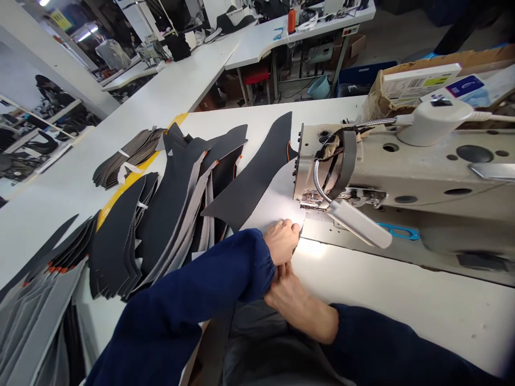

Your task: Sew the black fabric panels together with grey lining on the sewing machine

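A light grey fabric panel [270, 198] lies on the table, its right edge at the presser foot of the sewing machine [309, 199]. A dark grey panel [257, 177] with an orange mark adjoins it on the far side. My left hand [282, 238] rests on the near end of the light panel, fingers curled and pressed down on it, just short of the needle area. Below it, close to the table's front edge, is my right hand [295, 297], closed, its fingertips tucked under the left wrist. What those fingertips pinch is hidden.
Stacked dark panels [173, 187] lie left of the machine, with grey-and-black bundles [48, 316] nearer me and a brown bundle [129, 155] farther off. A lamp [360, 222] shines beside the needle. A blue plastic piece [398, 231] and a cardboard box [378, 96] are on the right.
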The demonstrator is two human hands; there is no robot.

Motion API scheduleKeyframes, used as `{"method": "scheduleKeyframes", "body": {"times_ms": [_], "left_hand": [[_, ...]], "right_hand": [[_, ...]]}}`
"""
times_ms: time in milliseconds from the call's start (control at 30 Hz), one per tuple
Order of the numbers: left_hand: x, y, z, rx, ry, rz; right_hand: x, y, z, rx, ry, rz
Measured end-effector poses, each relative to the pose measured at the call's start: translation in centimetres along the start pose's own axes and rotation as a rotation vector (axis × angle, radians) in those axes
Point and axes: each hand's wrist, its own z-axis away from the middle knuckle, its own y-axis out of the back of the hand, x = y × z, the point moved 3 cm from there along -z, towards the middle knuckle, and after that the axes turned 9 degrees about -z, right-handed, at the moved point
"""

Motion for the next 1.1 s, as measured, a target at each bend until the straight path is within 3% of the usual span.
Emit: {"method": "scheduleKeyframes", "body": {"times_ms": [267,533,700,833,1000,1100], "left_hand": [[0.2,-0.5,0.2,0.027,-0.032,0.005],[-0.6,-0.6,-1.5,0.028,-0.041,0.036],[-1.1,-0.7,-2.6,0.035,-0.019,0.082],[-2.1,-0.3,-1.3,0.154,-0.044,0.063],[-2.1,-0.6,0.5,0.096,-0.178,0.01],[-1.5,-0.6,0.2,0.088,-0.183,-0.035]], "right_hand": [[1.2,-0.2,0.0,-0.02,0.011,-0.068],[2.5,-0.8,-0.9,-0.104,-0.019,-0.121],[3.7,-0.8,-1.1,-0.059,-0.07,-0.091],[3.0,0.0,-1.6,-0.032,-0.14,0.003],[2.0,0.2,-1.9,-0.024,-0.116,-0.026],[2.4,-0.6,-1.8,-0.065,-0.105,-0.099]]}}
